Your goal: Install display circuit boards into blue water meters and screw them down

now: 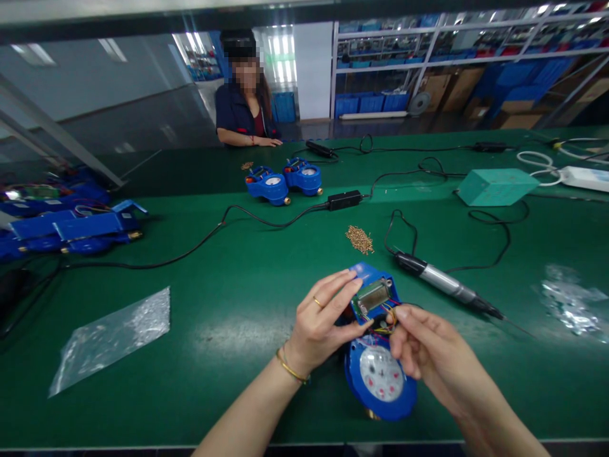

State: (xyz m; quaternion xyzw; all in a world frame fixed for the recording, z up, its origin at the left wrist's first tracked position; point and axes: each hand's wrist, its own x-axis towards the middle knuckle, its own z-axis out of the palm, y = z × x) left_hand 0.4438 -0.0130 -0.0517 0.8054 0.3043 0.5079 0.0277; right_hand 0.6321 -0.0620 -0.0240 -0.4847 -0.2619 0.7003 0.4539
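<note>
A: Log pos.; landmark = brass screw pile (360,240).
B: Blue meter (380,371) on green bench (228,266), just nearside of pile, hsg (363,273) open. From my remote stn: L hand (314,324) grips hsg, fingers on top, thumb at lower edge; R hand (423,343) pinches wires (380,329) btw thumb + index.
A: Progress?
B: I judge approx. midway. Done: display board (375,296) sits in hsg. Left, est.: wires loose, hsg uncovered. Can't tell if any screws are in.
A: Edges, room?
B: Near edge (143,444) runs nearside of pile, past meter, close to its base. Screwdriver (445,284) right of pile, limits R side. Black cable (266,223) behind-left of pile. Widest gap I see: left of pile, up to clear bag (117,343).
</note>
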